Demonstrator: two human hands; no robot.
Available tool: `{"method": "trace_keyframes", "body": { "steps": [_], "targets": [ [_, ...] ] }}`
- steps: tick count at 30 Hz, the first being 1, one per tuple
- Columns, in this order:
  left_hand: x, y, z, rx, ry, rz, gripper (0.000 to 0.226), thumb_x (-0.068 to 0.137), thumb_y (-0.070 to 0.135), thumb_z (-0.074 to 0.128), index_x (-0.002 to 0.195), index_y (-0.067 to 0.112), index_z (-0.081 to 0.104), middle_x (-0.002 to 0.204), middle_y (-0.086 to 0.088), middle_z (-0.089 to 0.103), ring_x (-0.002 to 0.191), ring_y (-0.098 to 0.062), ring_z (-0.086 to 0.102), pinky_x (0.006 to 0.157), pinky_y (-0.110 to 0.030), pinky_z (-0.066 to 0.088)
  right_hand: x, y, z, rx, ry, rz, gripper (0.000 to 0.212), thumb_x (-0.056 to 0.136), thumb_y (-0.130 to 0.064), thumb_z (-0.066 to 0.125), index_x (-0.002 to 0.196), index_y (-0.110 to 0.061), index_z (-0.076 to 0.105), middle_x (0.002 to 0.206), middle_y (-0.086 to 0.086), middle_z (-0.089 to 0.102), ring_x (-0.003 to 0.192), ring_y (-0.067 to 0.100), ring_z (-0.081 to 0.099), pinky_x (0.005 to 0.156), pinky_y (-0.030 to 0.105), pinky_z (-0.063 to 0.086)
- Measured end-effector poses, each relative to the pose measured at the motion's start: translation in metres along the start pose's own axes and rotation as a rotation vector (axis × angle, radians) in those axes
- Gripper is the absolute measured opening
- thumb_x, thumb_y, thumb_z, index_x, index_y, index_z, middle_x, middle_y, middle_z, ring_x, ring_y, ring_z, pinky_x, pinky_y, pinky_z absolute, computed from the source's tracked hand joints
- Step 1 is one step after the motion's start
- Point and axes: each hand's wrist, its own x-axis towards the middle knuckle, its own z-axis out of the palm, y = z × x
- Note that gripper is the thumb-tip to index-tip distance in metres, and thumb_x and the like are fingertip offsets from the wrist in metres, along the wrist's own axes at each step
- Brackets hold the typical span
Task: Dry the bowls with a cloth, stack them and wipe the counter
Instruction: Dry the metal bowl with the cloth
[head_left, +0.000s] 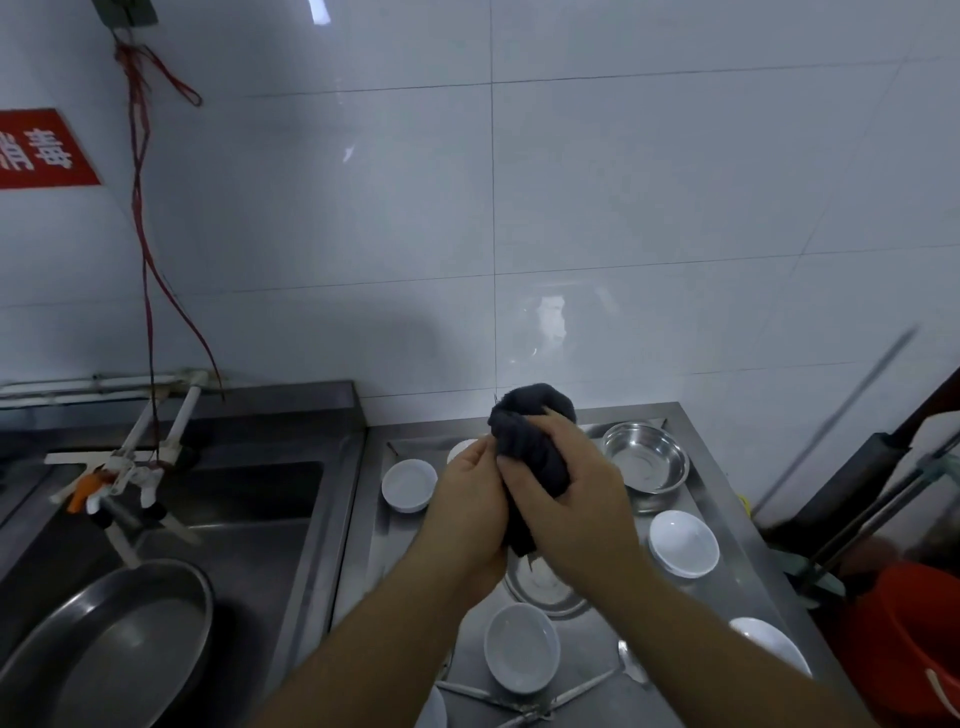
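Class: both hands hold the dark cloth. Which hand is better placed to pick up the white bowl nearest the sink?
Left, probably. The left hand is nearer that white bowl; the right hand wraps the dark cloth more fully.

Both hands meet above the tabletop (696, 499), the left hand (467, 499) and right hand (582, 499) gripping the cloth (535, 447) between them. Bowls lie around them: one (409, 484) left, one (683, 543) right, one (522, 647) nearer below. The sink (249, 525) lies far left.

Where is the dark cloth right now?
In the head view, centre: the dark cloth is bunched between both hands, above the counter, left of the steel bowl.
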Motion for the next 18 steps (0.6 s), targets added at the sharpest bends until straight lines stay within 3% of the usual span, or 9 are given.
{"method": "trace_keyframes", "body": {
  "steps": [2,5,7,11,13,15,18],
  "targets": [
    [0.001,-0.001,-0.004,0.021,-0.013,-0.014,0.032,0.111,0.021,0.050,0.106,0.011,0.081,0.102,-0.017,0.081,0.090,-0.028,0.081,0.065,-0.033,0.064,0.014,0.006,-0.010,-0.095,-0.095,-0.035,0.022,0.091,-0.051,0.064,0.112,-0.043,0.066,0.100,-0.023,0.070,0.098,0.000,0.068,0.085,0.017,0.053],
    [0.000,-0.004,-0.005,0.070,-0.022,-0.026,0.035,0.113,0.029,0.045,0.121,0.012,0.074,0.113,-0.016,0.079,0.101,-0.030,0.079,0.073,-0.037,0.064,0.034,0.016,-0.018,-0.066,-0.140,0.073,0.021,0.088,-0.054,0.062,0.104,-0.042,0.067,0.089,-0.016,0.072,0.087,0.004,0.070,0.076,0.025,0.057],
    [0.001,-0.008,-0.006,0.075,-0.026,-0.028,0.037,0.113,0.029,0.044,0.115,0.014,0.078,0.112,-0.018,0.079,0.098,-0.031,0.079,0.073,-0.037,0.064,0.045,0.022,-0.018,0.100,-0.077,0.192,0.019,0.085,-0.053,0.063,0.097,-0.039,0.070,0.085,-0.010,0.074,0.080,0.005,0.071,0.074,0.027,0.059],
    [0.004,-0.012,-0.006,0.053,-0.026,0.005,0.039,0.113,0.029,0.045,0.104,0.022,0.083,0.106,-0.018,0.080,0.090,-0.028,0.079,0.073,-0.037,0.064,0.055,0.037,-0.017,0.542,0.129,0.471,0.013,0.098,-0.034,0.069,0.093,-0.023,0.075,0.086,0.001,0.074,0.081,0.014,0.072,0.074,0.029,0.061],
    [0.006,-0.011,-0.005,0.034,-0.001,0.032,0.039,0.113,0.028,0.046,0.104,0.022,0.083,0.104,-0.018,0.080,0.089,-0.028,0.079,0.071,-0.037,0.063,0.050,0.042,-0.016,0.646,0.199,0.607,0.013,0.097,-0.037,0.070,0.093,-0.026,0.077,0.088,0.000,0.078,0.081,0.017,0.076,0.068,0.028,0.062],
    [0.008,-0.010,-0.004,0.027,0.020,0.060,0.039,0.113,0.027,0.046,0.103,0.023,0.083,0.102,-0.017,0.080,0.087,-0.026,0.079,0.070,-0.035,0.064,0.040,0.047,-0.013,0.694,0.242,0.722,0.011,0.096,-0.038,0.070,0.099,-0.032,0.078,0.092,-0.002,0.082,0.082,0.018,0.080,0.063,0.031,0.063],
    [0.011,-0.011,0.000,0.057,0.033,0.104,0.042,0.113,0.026,0.044,0.098,0.030,0.084,0.098,-0.012,0.082,0.086,-0.022,0.080,0.067,-0.033,0.064,0.020,0.054,-0.004,0.739,0.294,0.891,0.026,0.101,-0.037,0.064,0.121,-0.021,0.072,0.110,0.011,0.079,0.099,0.031,0.077,0.067,0.037,0.062]
  ]
}}
